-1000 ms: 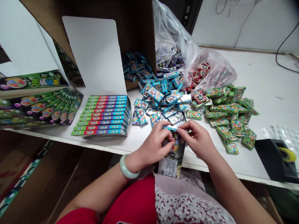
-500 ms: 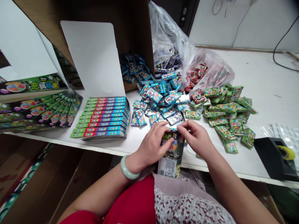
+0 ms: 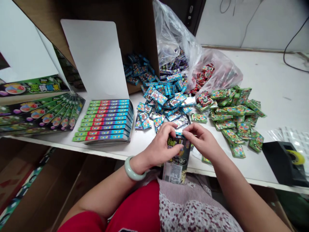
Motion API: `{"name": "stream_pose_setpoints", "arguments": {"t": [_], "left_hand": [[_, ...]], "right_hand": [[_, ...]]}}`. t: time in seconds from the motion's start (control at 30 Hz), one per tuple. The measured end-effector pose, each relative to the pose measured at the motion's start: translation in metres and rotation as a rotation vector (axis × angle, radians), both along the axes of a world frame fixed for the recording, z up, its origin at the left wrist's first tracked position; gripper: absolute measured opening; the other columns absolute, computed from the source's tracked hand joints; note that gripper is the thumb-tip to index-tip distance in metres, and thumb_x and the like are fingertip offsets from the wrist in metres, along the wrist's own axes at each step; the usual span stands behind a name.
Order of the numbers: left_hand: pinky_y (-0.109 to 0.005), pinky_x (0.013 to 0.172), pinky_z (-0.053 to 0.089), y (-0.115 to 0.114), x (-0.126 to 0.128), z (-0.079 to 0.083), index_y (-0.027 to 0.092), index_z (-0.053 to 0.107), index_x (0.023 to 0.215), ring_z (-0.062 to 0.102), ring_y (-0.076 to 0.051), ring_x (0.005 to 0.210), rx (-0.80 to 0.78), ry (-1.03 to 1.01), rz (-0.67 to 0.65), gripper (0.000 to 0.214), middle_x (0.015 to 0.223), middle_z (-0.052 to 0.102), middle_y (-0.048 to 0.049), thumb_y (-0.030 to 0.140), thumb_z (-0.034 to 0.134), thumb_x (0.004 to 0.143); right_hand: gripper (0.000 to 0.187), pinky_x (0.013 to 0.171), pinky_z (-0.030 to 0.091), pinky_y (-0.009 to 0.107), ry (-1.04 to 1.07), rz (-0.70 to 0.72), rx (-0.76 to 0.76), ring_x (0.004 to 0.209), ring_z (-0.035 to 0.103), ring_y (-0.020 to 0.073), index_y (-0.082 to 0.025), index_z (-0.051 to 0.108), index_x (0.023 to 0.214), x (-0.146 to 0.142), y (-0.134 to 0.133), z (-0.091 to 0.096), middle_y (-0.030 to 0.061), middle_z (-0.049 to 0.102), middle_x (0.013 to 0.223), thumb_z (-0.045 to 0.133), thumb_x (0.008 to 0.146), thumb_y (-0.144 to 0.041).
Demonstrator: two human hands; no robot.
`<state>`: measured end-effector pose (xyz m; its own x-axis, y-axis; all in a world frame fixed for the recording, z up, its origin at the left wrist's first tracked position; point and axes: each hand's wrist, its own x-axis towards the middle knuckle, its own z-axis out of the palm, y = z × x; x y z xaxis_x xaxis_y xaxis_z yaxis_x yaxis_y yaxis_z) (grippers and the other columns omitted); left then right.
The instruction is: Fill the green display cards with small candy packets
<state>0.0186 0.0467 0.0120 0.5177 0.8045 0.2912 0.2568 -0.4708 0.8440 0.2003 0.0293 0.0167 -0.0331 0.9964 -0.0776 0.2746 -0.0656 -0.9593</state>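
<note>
Held between your two hands at the table's front edge, a black printed packet (image 3: 182, 161) slopes toward your lap, its lower end by the apron (image 3: 183, 193). Your left hand (image 3: 160, 146) grasps it, thumb across the front; your right hand (image 3: 202, 138) brings thumb and forefinger together at the upper edge, beside a pale, blue-edged piece (image 3: 180, 131), though whether they pinch it cannot be told.

Over the past second your left fingers, bunched over the packet's front, have drawn back, baring more of its lettering, while your right hand has barely moved. The work, by all appearances, remains at that upper end. A lone green box (image 3: 206, 160) now shows below your right wrist.

Just beyond lie blue boxes (image 3: 159, 98), with green boxes (image 3: 224, 124) heaped to the right. On your left, a display carton (image 3: 96, 58) stands with its white flap raised behind stacked, stripe-edged packs (image 3: 106, 121); far right sits a tape dispenser (image 3: 275, 161).
</note>
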Motion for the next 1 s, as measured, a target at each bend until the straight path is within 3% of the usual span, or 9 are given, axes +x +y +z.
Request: {"name": "stream_pose_setpoints", "arguments": {"t": [0.3,0.63,0.87,1.0], "left_hand": [[-0.041,0.099,0.039,-0.004,0.011,-0.009,0.023,0.036,0.086,0.046,-0.023,0.118,0.021,-0.012,0.028,0.025,0.118,0.047,-0.0114,0.010,0.057,0.080],[-0.040,0.098,0.038,-0.007,0.009,-0.010,0.022,0.036,0.085,0.046,-0.023,0.116,-0.027,-0.063,-0.018,0.025,0.117,0.048,-0.0107,0.009,0.058,0.080],[-0.038,0.091,0.041,-0.007,0.009,-0.007,0.022,0.035,0.086,0.048,-0.021,0.107,0.008,-0.049,-0.027,0.025,0.108,0.049,-0.0083,0.011,0.056,0.082],[-0.038,0.091,0.041,-0.007,0.012,-0.005,0.022,0.035,0.086,0.047,-0.022,0.107,0.011,-0.043,-0.031,0.024,0.107,0.049,-0.0086,0.010,0.056,0.082]], "right_hand": [[0.019,0.060,0.041,0.027,0.094,-0.012,-0.041,0.067,0.051,0.0133,-0.020,0.056,0.075,0.002,-0.003,-0.004,-0.0015,0.056,0.072,0.066,0.076,-0.035],[0.019,0.058,0.042,0.026,-0.007,-0.004,0.016,0.069,0.053,0.0145,-0.020,0.057,0.071,0.001,-0.010,0.000,0.0002,0.057,0.071,0.066,0.077,-0.035],[0.021,0.058,0.041,0.026,0.060,0.136,-0.131,0.064,0.051,0.0119,-0.018,0.064,0.079,0.017,-0.008,0.017,0.0008,0.062,0.075,0.065,0.078,-0.039],[0.020,0.057,0.040,0.026,0.004,0.111,-0.165,0.064,0.052,0.0126,-0.018,0.065,0.079,0.021,-0.004,0.023,0.0013,0.063,0.074,0.069,0.072,-0.036]]}}
